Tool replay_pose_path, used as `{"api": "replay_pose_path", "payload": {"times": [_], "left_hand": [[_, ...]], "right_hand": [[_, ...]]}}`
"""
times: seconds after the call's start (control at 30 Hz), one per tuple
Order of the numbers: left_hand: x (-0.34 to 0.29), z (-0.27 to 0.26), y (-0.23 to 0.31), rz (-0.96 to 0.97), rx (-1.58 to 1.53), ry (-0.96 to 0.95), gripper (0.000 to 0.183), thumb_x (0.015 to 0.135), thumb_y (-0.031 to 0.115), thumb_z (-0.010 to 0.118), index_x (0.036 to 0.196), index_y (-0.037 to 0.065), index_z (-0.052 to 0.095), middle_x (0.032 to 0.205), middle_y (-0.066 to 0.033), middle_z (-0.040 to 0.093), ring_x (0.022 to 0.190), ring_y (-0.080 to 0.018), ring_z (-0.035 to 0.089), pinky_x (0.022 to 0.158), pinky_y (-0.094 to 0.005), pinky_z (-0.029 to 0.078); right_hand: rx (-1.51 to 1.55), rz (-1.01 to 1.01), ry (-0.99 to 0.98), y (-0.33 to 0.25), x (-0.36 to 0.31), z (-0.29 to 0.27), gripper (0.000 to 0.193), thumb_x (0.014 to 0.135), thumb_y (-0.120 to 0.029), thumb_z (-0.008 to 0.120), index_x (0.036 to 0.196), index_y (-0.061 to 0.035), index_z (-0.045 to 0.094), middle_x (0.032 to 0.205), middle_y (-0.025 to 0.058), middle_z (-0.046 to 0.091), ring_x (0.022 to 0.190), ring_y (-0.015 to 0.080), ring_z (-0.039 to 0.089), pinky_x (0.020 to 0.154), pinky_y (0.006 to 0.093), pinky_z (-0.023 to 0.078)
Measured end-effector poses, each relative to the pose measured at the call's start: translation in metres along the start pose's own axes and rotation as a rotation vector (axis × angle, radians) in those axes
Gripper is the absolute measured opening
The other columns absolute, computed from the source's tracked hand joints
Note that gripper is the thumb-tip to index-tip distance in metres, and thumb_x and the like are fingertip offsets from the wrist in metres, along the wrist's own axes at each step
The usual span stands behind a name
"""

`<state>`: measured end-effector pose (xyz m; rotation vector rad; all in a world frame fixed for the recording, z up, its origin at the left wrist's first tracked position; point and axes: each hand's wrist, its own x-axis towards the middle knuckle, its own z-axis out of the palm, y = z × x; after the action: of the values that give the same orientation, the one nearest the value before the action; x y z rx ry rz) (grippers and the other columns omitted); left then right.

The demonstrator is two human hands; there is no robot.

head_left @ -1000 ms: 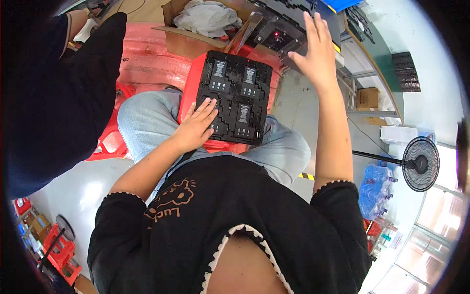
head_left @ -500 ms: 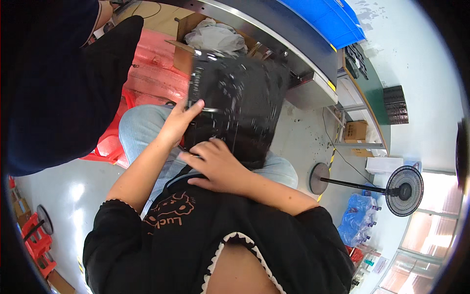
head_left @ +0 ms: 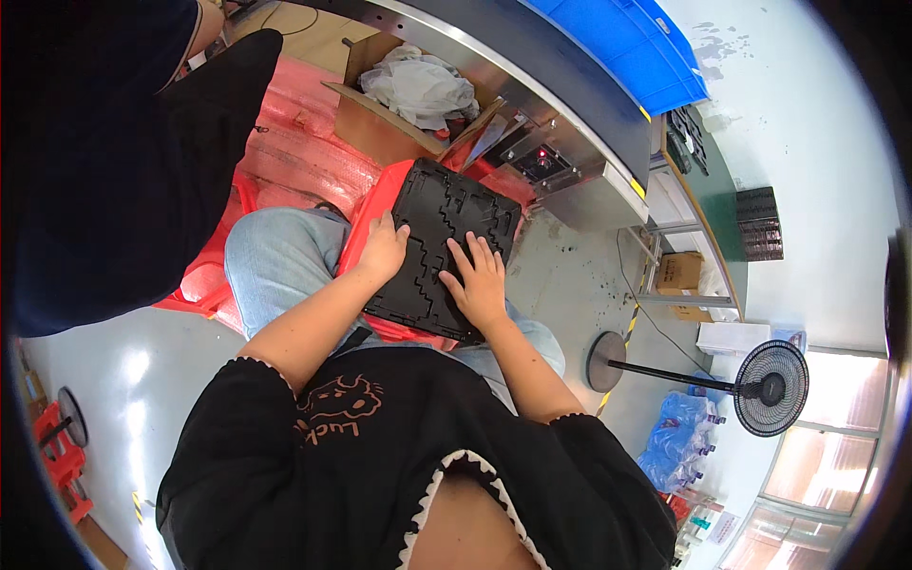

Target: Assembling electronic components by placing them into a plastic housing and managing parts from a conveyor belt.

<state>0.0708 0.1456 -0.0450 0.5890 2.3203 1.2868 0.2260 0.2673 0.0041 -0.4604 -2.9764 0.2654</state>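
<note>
A black plastic tray (head_left: 439,204) with moulded, stepped recesses lies flat before me, tilted a little. Under it, red plastic (head_left: 369,218) shows along the left side, like a stool or box between my knees. My left hand (head_left: 383,249) grips the tray's left edge, thumb on top; its other fingers are partly hidden along the side. On the tray's right half rests my right hand (head_left: 480,287), palm down, fingers spread and holding nothing.
Beyond the tray stand a cardboard box (head_left: 380,128) of crumpled white plastic and a metal-framed conveyor (head_left: 532,71) bearing a blue crate (head_left: 622,52). Another person's dark-clothed leg (head_left: 214,123) is close on the left. A floor fan (head_left: 771,388) stands to the right.
The black tray was raised, tilted and blurred by motion; now it lies lower on the red plastic. My right hand has moved from its near edge onto its top and spread out.
</note>
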Motion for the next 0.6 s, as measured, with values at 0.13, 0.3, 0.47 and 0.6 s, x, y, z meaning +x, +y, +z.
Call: {"api": "replay_pose_path", "payload": {"times": [0.13,0.3,0.47,0.6], "left_hand": [[-0.004,-0.001,0.001,-0.009,0.087,0.018,0.056,0.093,0.028,0.048,0.13,-0.011,0.034,0.12,-0.0353,0.043,0.113,-0.0467,0.044,0.099,-0.0449,0.035],[-0.006,-0.004,-0.009,0.088,0.167,0.019,0.054,0.092,0.031,0.048,0.131,-0.004,0.035,0.116,-0.0283,0.047,0.107,-0.0443,0.049,0.091,-0.0467,0.042],[0.0,-0.014,-0.03,0.27,-0.084,0.251,0.04,0.093,0.028,0.047,0.112,-0.005,0.054,0.111,-0.0251,0.053,0.105,-0.0396,0.049,0.095,-0.044,0.038],[0.026,-0.018,-0.065,-0.005,0.027,0.519,0.039,0.094,0.028,0.044,0.109,-0.006,0.057,0.11,-0.0237,0.056,0.106,-0.0385,0.049,0.095,-0.0439,0.036]], "right_hand": [[-0.021,-0.02,0.027,-0.002,0.0,0.003,0.056,0.086,-0.041,0.055,0.137,-0.0212,0.042,0.143,0.0138,0.035,0.132,0.0338,0.031,0.106,0.0511,0.022],[-0.022,-0.016,0.042,-0.001,0.0,0.001,0.057,0.085,-0.041,0.057,0.136,-0.0209,0.042,0.142,0.0144,0.036,0.13,0.0343,0.033,0.106,0.0512,0.023],[0.071,0.011,-0.137,0.002,0.014,-0.033,0.059,0.082,-0.035,0.062,0.135,-0.0165,0.043,0.136,0.0158,0.041,0.125,0.0343,0.039,0.103,0.0477,0.029],[0.483,0.052,-0.294,0.002,0.047,-0.092,0.056,0.081,-0.024,0.066,0.131,-0.0092,0.046,0.125,0.0175,0.049,0.116,0.0329,0.048,0.098,0.0396,0.038]]}}
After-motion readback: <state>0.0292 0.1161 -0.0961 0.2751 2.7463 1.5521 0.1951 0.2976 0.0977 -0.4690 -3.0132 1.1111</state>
